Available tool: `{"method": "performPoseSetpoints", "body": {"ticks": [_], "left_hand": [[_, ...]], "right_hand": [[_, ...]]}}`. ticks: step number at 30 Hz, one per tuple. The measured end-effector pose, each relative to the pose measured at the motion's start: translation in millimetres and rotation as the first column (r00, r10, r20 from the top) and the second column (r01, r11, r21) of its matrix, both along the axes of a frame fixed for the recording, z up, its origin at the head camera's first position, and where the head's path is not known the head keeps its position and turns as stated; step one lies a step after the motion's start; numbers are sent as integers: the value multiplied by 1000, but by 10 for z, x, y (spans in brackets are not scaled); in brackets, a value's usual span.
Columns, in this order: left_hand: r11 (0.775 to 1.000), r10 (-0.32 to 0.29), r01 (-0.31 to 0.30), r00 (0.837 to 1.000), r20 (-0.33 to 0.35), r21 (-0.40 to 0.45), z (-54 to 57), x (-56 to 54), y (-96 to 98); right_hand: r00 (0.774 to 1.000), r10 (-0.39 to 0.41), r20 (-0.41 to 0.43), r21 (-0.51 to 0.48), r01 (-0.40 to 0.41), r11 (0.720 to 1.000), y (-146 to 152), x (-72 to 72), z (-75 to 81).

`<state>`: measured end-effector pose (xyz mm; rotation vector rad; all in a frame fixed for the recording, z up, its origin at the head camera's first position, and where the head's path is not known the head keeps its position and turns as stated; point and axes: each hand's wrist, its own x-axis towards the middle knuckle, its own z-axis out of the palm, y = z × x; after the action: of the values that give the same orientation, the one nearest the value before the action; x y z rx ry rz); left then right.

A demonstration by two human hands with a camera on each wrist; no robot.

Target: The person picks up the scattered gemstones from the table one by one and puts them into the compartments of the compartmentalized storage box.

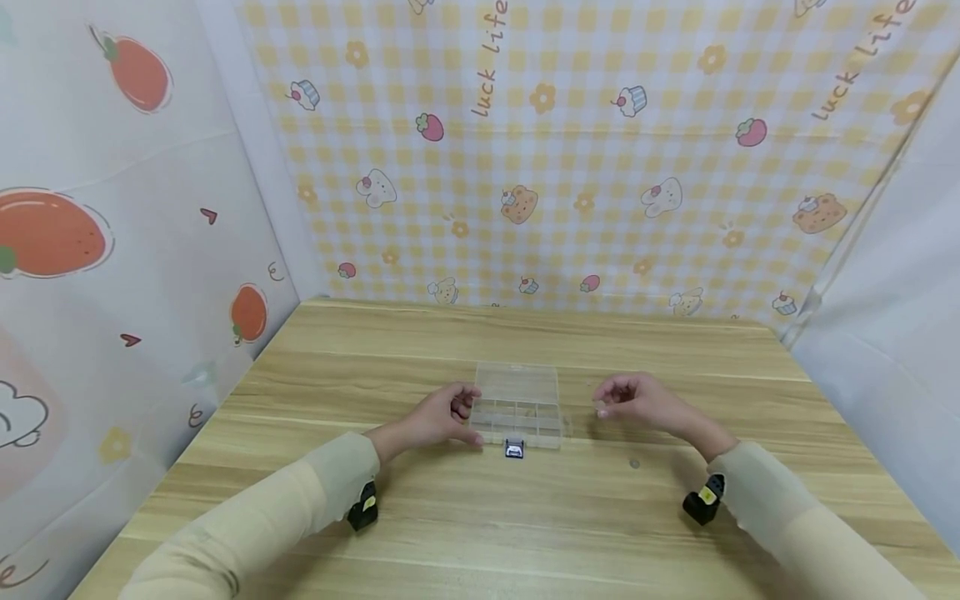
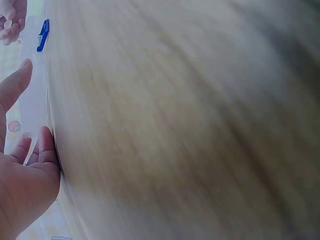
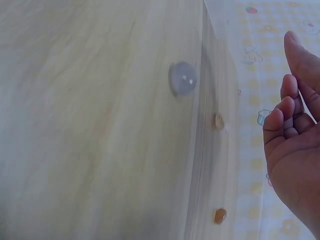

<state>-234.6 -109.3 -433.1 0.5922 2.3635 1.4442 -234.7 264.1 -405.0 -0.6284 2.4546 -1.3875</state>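
Note:
A clear plastic compartment box lies on the table with its lid tipped back and a blue clasp at its front. My left hand holds the box by its left end, thumb at the front corner and fingers toward the back. To the right of the box, my right hand pinches a small pale round piece between thumb and fingertips, just above the table. The piece is mostly covered by the fingers in the head view.
A clear domed piece lies on the wooden table in front of my right hand. Beyond it in the right wrist view are a small tan piece and an orange-brown piece. Patterned cloth hangs behind the table.

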Motion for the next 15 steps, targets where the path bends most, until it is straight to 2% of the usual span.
{"method": "performPoseSetpoints", "body": {"ticks": [10,15], "left_hand": [[1000,7,-7,1000,15,7,7,-22,7],[1000,2,-2,1000,10,-9,-1,-22,-2]], "right_hand": [[998,31,-52,25,-30,999,-219,-112,5],[998,38,-49,24,-37,999,-310,-141,-5]]}}
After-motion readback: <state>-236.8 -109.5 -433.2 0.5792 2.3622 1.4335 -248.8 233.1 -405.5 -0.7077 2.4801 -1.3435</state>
